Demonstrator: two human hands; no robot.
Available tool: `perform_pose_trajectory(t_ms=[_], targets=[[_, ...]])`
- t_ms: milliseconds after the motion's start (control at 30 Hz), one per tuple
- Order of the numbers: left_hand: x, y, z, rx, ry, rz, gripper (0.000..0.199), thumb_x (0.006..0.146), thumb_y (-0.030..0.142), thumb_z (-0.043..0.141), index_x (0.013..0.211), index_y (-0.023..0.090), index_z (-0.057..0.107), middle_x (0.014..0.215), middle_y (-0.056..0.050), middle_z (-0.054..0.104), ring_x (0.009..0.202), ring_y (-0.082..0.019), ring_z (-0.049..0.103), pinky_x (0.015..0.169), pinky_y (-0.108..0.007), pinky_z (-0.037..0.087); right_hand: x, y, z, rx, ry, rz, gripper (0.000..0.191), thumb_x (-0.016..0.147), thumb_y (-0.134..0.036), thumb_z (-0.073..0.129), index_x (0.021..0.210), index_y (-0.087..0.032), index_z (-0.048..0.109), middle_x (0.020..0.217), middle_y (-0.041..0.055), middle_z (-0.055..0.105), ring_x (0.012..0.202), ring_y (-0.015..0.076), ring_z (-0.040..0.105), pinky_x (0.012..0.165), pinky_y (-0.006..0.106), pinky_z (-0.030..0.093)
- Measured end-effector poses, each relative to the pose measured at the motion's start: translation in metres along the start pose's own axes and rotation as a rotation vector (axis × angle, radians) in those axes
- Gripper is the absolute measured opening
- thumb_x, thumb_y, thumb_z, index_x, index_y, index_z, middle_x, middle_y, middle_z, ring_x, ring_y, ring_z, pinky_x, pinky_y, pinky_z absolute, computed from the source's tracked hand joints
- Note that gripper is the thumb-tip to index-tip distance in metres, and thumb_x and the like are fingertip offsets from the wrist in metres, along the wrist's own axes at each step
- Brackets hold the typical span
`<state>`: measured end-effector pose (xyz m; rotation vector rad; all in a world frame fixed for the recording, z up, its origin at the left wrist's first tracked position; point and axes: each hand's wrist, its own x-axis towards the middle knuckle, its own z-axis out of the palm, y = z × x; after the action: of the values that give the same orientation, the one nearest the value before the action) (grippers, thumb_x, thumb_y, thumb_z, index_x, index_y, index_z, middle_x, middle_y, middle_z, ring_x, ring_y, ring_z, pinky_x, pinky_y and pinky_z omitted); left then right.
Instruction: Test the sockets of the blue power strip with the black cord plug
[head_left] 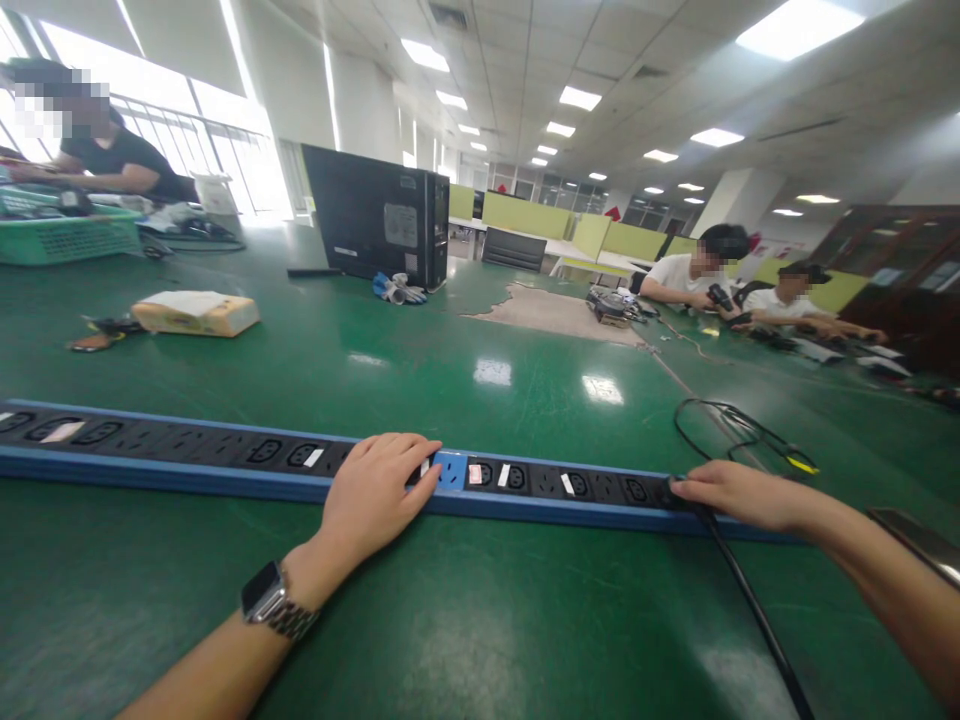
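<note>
A long blue power strip [540, 512] with a row of black sockets lies across the green table in front of me. My left hand [375, 482] is closed over its middle, fingers wrapped across the top beside a single blue socket [451, 472]. Several sockets carry small white or pink stickers. Towards the strip's right end, my right hand [739, 492] grips a black plug [675, 490] at a socket. How far the plug sits in the socket is hidden by my fingers. From it a thick black cable [750, 595] runs down towards me.
Behind the strip are a tissue pack [196, 315], a black computer case [367, 215], blue-grey gloves [397, 289] and a coiled black cable [739, 415]. A green basket [71, 238] stands far left. A dark flat object [911, 540] lies right. Co-workers sit around the table.
</note>
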<state>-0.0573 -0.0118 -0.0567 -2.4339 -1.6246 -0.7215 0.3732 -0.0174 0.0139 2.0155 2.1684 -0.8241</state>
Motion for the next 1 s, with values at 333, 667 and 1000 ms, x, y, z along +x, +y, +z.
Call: perform_pose_trajectory(t_ms=[333, 667, 1000], targets=[[-0.001, -0.001, 0.001, -0.017, 0.01, 0.008, 0.035, 0.091, 0.041, 0.043, 0.114, 0.024, 0.063, 0.111, -0.004, 0.069, 0.106, -0.022, 0.059, 0.094, -0.04, 0.04, 0.008, -0.007, 0.008, -0.143, 0.027, 0.009, 0.046, 0.083, -0.053, 0.042, 0.067, -0.017, 0.064, 0.073, 0.0061, 0.066, 0.067, 0.0202, 0.058, 0.063, 0.029, 0.038], [0.0, -0.002, 0.001, -0.01, 0.022, 0.002, 0.035, 0.09, 0.042, 0.043, 0.111, 0.024, 0.065, 0.109, -0.005, 0.07, 0.105, -0.024, 0.06, 0.092, -0.04, 0.041, -0.019, -0.013, -0.021, -0.124, 0.316, 0.071, 0.048, 0.084, -0.055, 0.039, 0.055, -0.02, 0.053, 0.056, 0.0005, 0.054, 0.058, 0.0157, 0.053, 0.054, 0.026, 0.033], [0.004, -0.002, 0.0, 0.033, -0.02, 0.006, 0.039, 0.091, 0.047, 0.04, 0.108, 0.023, 0.065, 0.105, -0.006, 0.07, 0.101, -0.024, 0.06, 0.09, -0.043, 0.039, -0.042, 0.04, -0.011, 0.405, 0.196, 0.393, 0.054, 0.079, -0.07, 0.042, 0.082, -0.019, 0.061, 0.071, 0.0092, 0.067, 0.053, 0.017, 0.063, 0.051, 0.029, 0.05]])
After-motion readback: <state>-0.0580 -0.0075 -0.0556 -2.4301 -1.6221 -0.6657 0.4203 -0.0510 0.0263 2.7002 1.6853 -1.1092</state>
